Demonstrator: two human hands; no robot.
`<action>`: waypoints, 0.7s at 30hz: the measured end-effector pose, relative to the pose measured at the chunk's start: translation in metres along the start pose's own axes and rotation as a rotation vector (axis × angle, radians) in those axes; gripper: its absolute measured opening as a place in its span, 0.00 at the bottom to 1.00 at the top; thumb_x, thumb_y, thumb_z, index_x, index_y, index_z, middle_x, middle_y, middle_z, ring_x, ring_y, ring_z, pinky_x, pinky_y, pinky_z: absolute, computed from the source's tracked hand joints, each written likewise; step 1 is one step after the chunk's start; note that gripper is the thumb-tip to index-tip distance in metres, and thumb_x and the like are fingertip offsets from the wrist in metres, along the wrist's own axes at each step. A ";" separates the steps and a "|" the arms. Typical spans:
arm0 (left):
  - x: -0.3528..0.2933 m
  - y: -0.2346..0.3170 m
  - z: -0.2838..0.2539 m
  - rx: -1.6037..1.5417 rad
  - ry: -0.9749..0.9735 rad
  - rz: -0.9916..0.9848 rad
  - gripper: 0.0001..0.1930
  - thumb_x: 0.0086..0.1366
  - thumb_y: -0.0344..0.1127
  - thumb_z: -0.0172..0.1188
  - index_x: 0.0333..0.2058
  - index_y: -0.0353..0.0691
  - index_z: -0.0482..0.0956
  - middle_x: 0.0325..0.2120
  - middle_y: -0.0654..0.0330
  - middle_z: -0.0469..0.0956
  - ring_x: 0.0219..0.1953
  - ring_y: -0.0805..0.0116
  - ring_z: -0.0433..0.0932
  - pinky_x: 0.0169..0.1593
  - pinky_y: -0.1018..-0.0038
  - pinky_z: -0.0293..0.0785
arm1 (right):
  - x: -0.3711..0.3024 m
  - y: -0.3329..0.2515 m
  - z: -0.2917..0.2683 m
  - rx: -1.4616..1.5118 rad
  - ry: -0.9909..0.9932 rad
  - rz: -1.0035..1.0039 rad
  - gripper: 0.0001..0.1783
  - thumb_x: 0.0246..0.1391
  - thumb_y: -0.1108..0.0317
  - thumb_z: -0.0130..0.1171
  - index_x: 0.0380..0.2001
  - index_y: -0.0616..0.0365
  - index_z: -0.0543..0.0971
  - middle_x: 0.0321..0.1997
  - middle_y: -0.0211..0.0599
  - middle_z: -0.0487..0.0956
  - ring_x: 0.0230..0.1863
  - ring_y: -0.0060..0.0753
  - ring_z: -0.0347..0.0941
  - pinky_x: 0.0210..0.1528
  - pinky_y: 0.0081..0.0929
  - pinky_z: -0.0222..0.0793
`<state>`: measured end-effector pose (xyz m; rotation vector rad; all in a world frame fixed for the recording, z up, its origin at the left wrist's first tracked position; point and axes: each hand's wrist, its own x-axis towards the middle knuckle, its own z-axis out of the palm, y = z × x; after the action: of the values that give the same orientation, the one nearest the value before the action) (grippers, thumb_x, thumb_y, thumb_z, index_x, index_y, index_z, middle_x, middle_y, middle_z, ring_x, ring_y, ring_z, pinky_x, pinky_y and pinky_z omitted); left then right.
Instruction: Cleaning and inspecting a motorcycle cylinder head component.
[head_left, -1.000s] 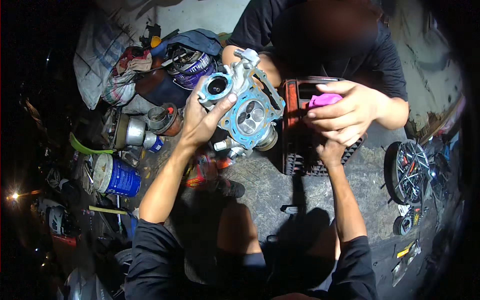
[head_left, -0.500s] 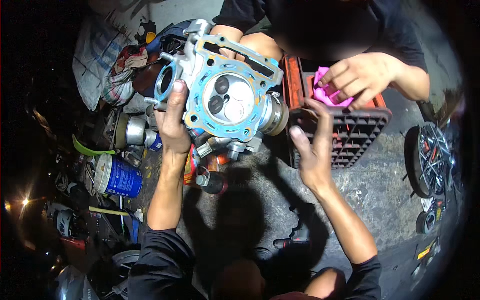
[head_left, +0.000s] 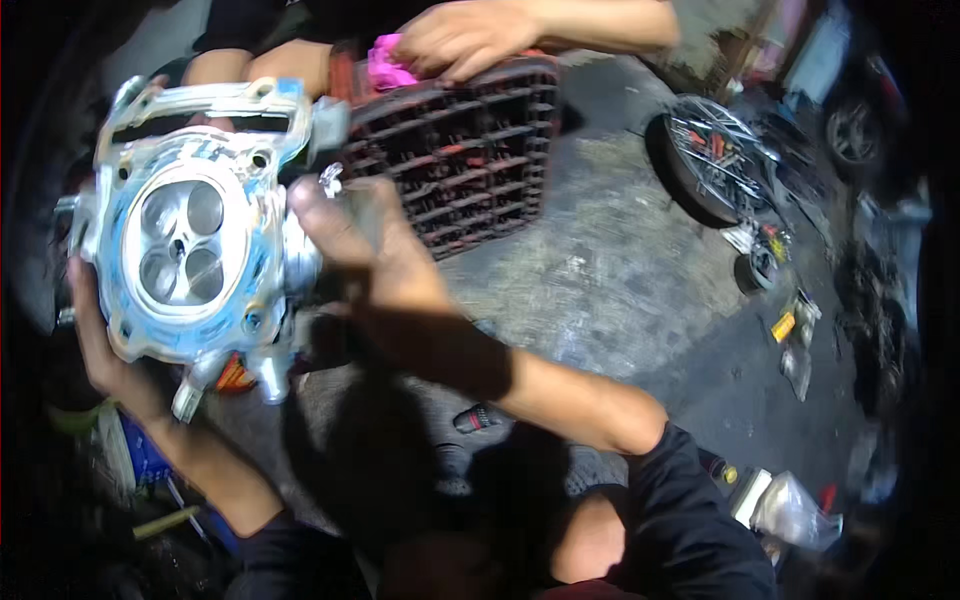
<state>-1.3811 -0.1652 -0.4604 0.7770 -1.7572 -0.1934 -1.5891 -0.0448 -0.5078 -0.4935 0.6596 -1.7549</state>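
Observation:
A metal engine cylinder head (head_left: 265, 215) with bluish gasket marks is held up on the left, its round chamber and valves facing me. My left hand (head_left: 105, 360) is wrapped round its left side, the fingers mostly hidden behind it. On the opposite side my right hand (head_left: 385, 255) is closed against the part's round side outlet, thumb on top; motion blurs its fingers. Beyond, another person's hand (head_left: 470, 38) presses a pink cloth (head_left: 390, 65) at the rim of a dark plastic crate (head_left: 460, 150).
A spoked wheel (head_left: 705, 165) lies on the floor at the far right, near a small black ring-shaped part (head_left: 757, 270). A clear plastic bag (head_left: 795, 512) rests at the lower right. Low on the left stands a blue bucket (head_left: 145, 455), partly behind my arm.
My right hand, apart from the cylinder head and spread before, has come onto its right side. The head now faces me more squarely. The whole view has swung to the right.

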 end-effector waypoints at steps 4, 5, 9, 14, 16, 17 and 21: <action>-0.050 0.025 0.029 -0.302 -0.059 -0.298 0.24 0.72 0.37 0.41 0.63 0.31 0.58 0.65 0.51 0.57 0.66 0.61 0.57 0.67 0.65 0.53 | -0.037 0.025 -0.058 0.050 0.001 -0.138 0.26 0.56 0.58 0.63 0.45 0.49 0.56 0.36 0.25 0.67 0.36 0.15 0.63 0.37 0.17 0.62; -0.059 0.038 0.033 -0.339 -0.089 -0.291 0.24 0.72 0.37 0.41 0.63 0.31 0.58 0.65 0.51 0.57 0.66 0.61 0.57 0.67 0.65 0.53 | -0.048 0.027 -0.071 0.087 -0.011 -0.160 0.27 0.55 0.61 0.65 0.46 0.47 0.56 0.36 0.23 0.66 0.36 0.14 0.63 0.41 0.17 0.61; -0.102 0.079 0.073 -0.558 -0.524 -0.445 0.28 0.70 0.45 0.50 0.60 0.28 0.63 0.58 0.49 0.66 0.57 0.66 0.67 0.60 0.70 0.61 | -0.103 0.025 -0.124 -0.027 0.151 -0.223 0.22 0.57 0.51 0.58 0.44 0.53 0.64 0.43 0.29 0.65 0.52 0.22 0.58 0.58 0.25 0.50; -0.164 0.132 0.134 -0.469 -0.813 -0.284 0.30 0.71 0.42 0.51 0.65 0.31 0.55 0.57 0.48 0.65 0.55 0.66 0.66 0.60 0.71 0.59 | -0.175 0.021 -0.179 0.197 0.527 -0.416 0.22 0.56 0.51 0.59 0.42 0.55 0.66 0.47 0.34 0.68 0.54 0.25 0.59 0.61 0.31 0.54; -0.181 0.169 0.149 -0.629 -0.982 -0.385 0.33 0.67 0.40 0.57 0.64 0.30 0.54 0.61 0.47 0.60 0.61 0.61 0.62 0.63 0.68 0.54 | -0.208 0.014 -0.195 0.254 0.622 -0.560 0.19 0.58 0.52 0.56 0.42 0.54 0.67 0.46 0.34 0.70 0.51 0.25 0.67 0.55 0.31 0.66; -0.189 0.168 0.159 -0.518 -0.982 -0.165 0.31 0.67 0.40 0.57 0.62 0.30 0.57 0.58 0.48 0.63 0.60 0.61 0.61 0.63 0.67 0.55 | -0.222 0.011 -0.203 0.280 0.647 -0.557 0.18 0.59 0.52 0.56 0.42 0.53 0.68 0.46 0.33 0.71 0.50 0.26 0.68 0.53 0.31 0.68; -0.211 0.225 0.184 -0.677 -1.090 0.104 0.26 0.57 0.41 0.66 0.50 0.31 0.71 0.46 0.49 0.72 0.49 0.54 0.70 0.55 0.62 0.62 | -0.278 0.011 -0.236 0.232 0.796 -0.645 0.22 0.59 0.52 0.55 0.50 0.55 0.70 0.51 0.34 0.71 0.57 0.30 0.64 0.61 0.34 0.61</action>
<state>-1.6097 0.0848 -0.5784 0.0196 -2.4755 -1.2491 -1.6546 0.2631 -0.6922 0.2208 0.8791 -2.6350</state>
